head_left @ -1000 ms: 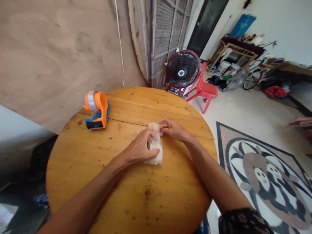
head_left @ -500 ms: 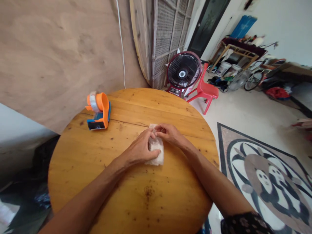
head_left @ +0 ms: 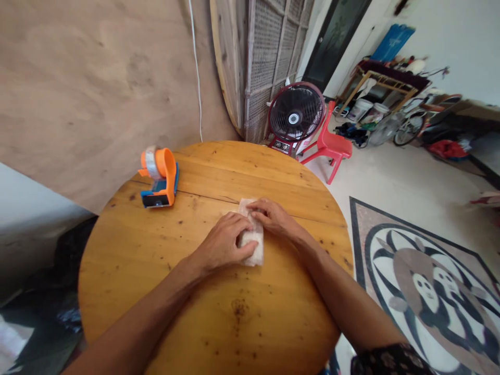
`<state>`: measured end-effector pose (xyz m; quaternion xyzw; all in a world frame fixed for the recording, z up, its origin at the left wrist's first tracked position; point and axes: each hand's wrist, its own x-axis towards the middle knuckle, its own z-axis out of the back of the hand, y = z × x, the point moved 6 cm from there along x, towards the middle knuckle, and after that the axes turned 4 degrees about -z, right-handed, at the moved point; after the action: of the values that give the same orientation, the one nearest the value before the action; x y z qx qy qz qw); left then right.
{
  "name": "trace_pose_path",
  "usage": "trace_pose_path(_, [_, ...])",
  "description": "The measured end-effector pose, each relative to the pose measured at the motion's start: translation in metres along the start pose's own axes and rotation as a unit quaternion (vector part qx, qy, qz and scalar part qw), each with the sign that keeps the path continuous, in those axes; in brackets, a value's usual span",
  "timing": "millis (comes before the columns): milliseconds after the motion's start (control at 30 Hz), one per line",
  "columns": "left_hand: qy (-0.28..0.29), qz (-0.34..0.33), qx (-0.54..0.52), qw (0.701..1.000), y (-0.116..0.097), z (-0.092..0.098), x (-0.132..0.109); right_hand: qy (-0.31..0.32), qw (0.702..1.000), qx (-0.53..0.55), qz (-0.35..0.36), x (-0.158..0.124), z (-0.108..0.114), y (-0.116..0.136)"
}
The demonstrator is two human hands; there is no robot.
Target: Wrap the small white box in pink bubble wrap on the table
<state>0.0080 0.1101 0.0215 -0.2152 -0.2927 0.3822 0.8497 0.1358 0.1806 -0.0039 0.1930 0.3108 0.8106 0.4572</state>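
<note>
A small whitish packet (head_left: 257,252), seemingly bubble wrap folded round something, lies flat near the middle of the round wooden table. My left hand (head_left: 223,240) grips its left side, fingers curled over it and thumb across its lower part. At the upper right edge, my right hand (head_left: 270,214) has bent fingers pressed together on the wrap. Whatever is inside the wrap is hidden. Standing apart at the back left is an orange and blue tape dispenser (head_left: 169,182) carrying a roll of clear tape.
The wooden table (head_left: 187,317) ends at a plywood wall (head_left: 101,78) on the far left. Past its back right edge stand a floor fan (head_left: 295,112) and a red plastic chair (head_left: 332,146). A panda floor pattern (head_left: 433,291) lies to the right.
My left fingers have drawn slightly away from the right fingertips, so more of the packet's top shows between the hands. The packet stays nearly in place.
</note>
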Motion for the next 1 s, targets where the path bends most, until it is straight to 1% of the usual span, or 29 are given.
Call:
trace_pose_path(67, [0.001,0.0,-0.005,1.0,0.0,0.0,0.0,-0.023,0.999,0.034,0.0,-0.001,0.003,-0.004])
trace_pose_path(167, [0.006,0.017,-0.006,1.0,0.001,0.0,0.0,-0.075,0.995,0.051,-0.028,-0.004,0.006,-0.008])
trace_pose_path(267, [0.004,0.052,-0.001,0.999,0.003,0.001,-0.002,-0.128,0.989,0.004,-0.07,-0.008,0.008,-0.007])
trace_pose_path(300, [0.004,0.051,0.002,0.999,0.003,0.001,-0.003,-0.143,0.986,-0.021,-0.083,-0.01,0.01,-0.006])
trace_pose_path(367, [0.009,0.022,0.012,1.0,-0.001,0.001,-0.003,-0.167,0.978,-0.069,-0.108,-0.01,0.012,-0.004])
trace_pose_path(433, [0.016,-0.017,0.026,0.999,-0.005,0.0,-0.004,-0.176,0.971,-0.1,-0.124,-0.008,0.014,-0.004])
trace_pose_path(500, [0.014,-0.037,0.039,0.998,-0.007,0.0,-0.005,-0.17,0.97,-0.115,-0.133,-0.004,0.015,-0.005])
trace_pose_path(600, [0.003,-0.04,0.051,0.998,-0.007,0.001,-0.005,-0.139,0.972,-0.126,-0.142,0.004,0.014,-0.008])
trace_pose_path(700, [0.005,-0.042,0.054,0.998,-0.008,0.0,-0.004,-0.11,0.974,-0.115,-0.159,0.009,0.014,-0.011])
trace_pose_path(867, [0.002,-0.041,0.048,0.998,-0.009,0.001,-0.005,-0.085,0.975,-0.095,-0.184,0.015,0.017,-0.015])
trace_pose_path(933, [-0.001,-0.04,0.042,0.998,-0.009,0.002,-0.005,-0.077,0.976,-0.09,-0.183,0.019,0.016,-0.017])
trace_pose_path(1000, [-0.004,-0.041,0.036,0.999,-0.01,0.002,-0.005,-0.076,0.98,-0.083,-0.164,0.022,0.015,-0.017])
